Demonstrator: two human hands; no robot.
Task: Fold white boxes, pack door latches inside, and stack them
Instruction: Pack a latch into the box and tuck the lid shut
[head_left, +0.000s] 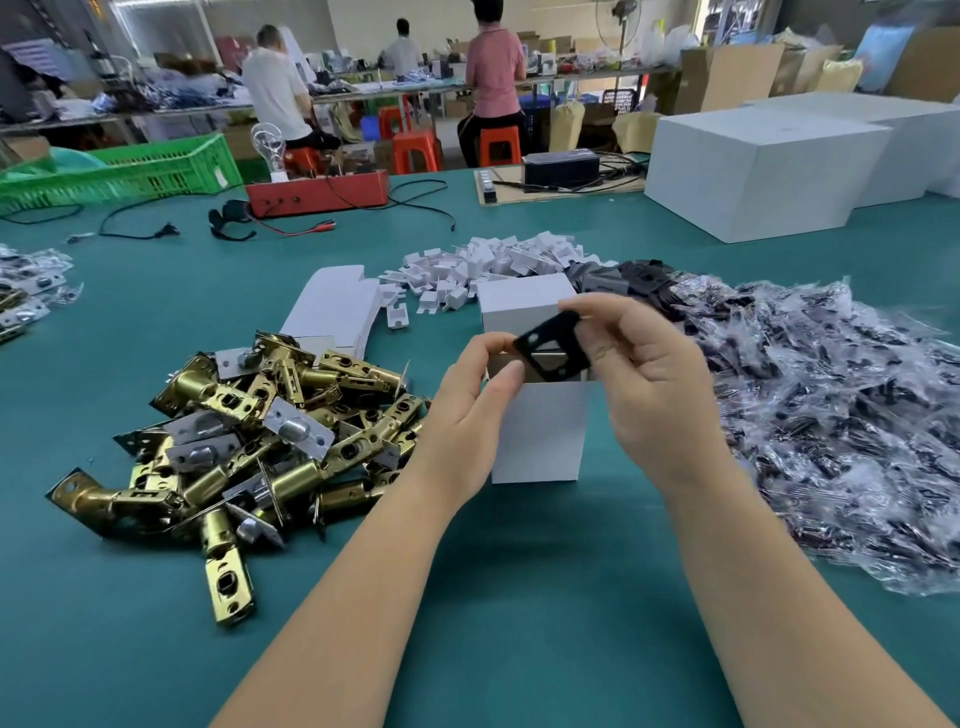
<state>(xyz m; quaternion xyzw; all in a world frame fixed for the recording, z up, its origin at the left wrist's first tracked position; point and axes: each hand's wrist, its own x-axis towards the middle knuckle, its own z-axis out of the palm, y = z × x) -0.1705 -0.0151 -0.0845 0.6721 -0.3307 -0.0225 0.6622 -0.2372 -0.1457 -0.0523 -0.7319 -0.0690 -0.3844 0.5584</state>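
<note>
Pinching one black plate (553, 349) between your right hand (655, 384) and left hand (470, 402), you hold it over the one open white box (537, 431) standing on the green table (519, 597) (no readable writing anywhere). Brass latches (249, 441) lie heaped left, too many to count.

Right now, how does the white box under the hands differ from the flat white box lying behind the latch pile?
The white box under the hands is folded up and stands upright with its top open; the flat white box is unfolded and lies flat on the green table. The left hand touches the standing box at its rim, while nothing touches the flat one. The standing box sits nearer the camera. Both are plain white card.
</note>
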